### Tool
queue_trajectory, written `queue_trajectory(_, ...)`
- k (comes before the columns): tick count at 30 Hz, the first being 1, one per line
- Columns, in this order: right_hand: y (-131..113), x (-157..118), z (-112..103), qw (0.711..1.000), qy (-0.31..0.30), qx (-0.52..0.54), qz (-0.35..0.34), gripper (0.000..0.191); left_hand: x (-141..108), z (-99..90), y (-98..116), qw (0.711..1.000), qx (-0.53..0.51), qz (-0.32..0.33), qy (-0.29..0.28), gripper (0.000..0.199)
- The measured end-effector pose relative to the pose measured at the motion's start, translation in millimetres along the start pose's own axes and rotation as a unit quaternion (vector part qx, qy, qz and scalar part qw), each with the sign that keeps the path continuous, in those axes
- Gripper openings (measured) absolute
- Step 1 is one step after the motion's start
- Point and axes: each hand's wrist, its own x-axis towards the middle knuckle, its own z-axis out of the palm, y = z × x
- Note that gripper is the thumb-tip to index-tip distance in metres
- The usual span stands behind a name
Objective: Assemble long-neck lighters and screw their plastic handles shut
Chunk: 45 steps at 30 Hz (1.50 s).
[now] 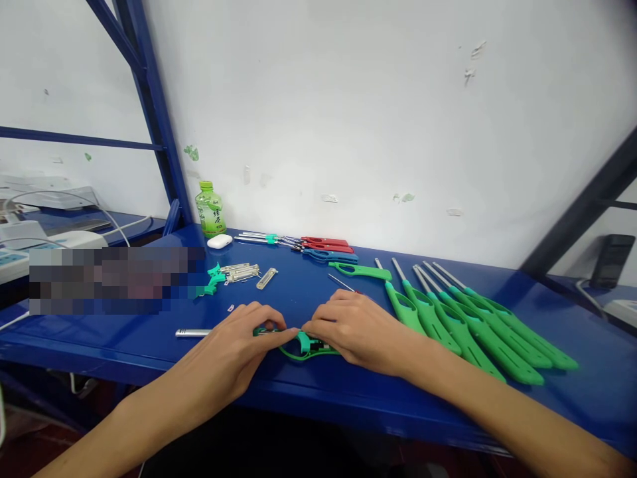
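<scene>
An opened green long-nosed lighter (291, 356) lies across the front of the blue table, its metal tube (193, 333) pointing left. My left hand (251, 338) is closed on it where the tube meets the handle. My right hand (351, 326) grips the handle end, fingers bent over it. Between my thumbs a teal trigger (303, 341) and a dark inner part show; the rest is hidden under my fingers. Just behind my right hand lies a thin-shafted screwdriver (342, 283), partly covered. A green handle shell (361, 270) lies beyond it.
Several green lighters (478, 332) fan out at right. Red lighters (326, 241) and a blue lighter (329, 255) lie by the wall. Left are teal triggers (213, 277), clear fuel tanks (243, 272), a white case (219, 241) and a green bottle (210, 212). Blue posts (154, 106) frame the table.
</scene>
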Motion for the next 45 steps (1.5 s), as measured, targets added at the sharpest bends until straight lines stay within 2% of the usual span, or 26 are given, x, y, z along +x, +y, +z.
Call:
queue_trajectory(5,0.3,0.2,2.4,0.999,0.007,-0.031,-0.029,0.03,0.7,-1.0,1.9,0.999,0.018,0.019,0.022,0.056)
queue_trajectory(13,1.0,-0.6,4.6,0.998,0.024,-0.034,-0.036,0.026,1.9,-0.6,1.8,0.999,0.022,0.029,0.034,0.059)
queue_trajectory(26,-1.6,0.1,5.1,0.998,0.037,-0.034,-0.025,0.024,1.9,-0.1,2.0,0.999,0.021,0.035,0.022,0.063)
queue_trajectory(32,-0.9,0.1,3.3,1.0,0.027,0.009,0.005,0.017,2.7,-3.2,4.0,0.999,0.017,0.036,0.016,0.065)
queue_trajectory(40,-2.2,0.0,4.4,0.997,0.044,0.047,0.035,0.02,0.8,3.2,-0.4,1.0,-0.021,0.011,0.013,0.061)
queue_trajectory(45,-1.9,-0.1,6.8,0.997,0.054,0.037,0.034,0.022,0.2,4.5,-1.3,0.999,-0.043,-0.017,-0.009,0.05)
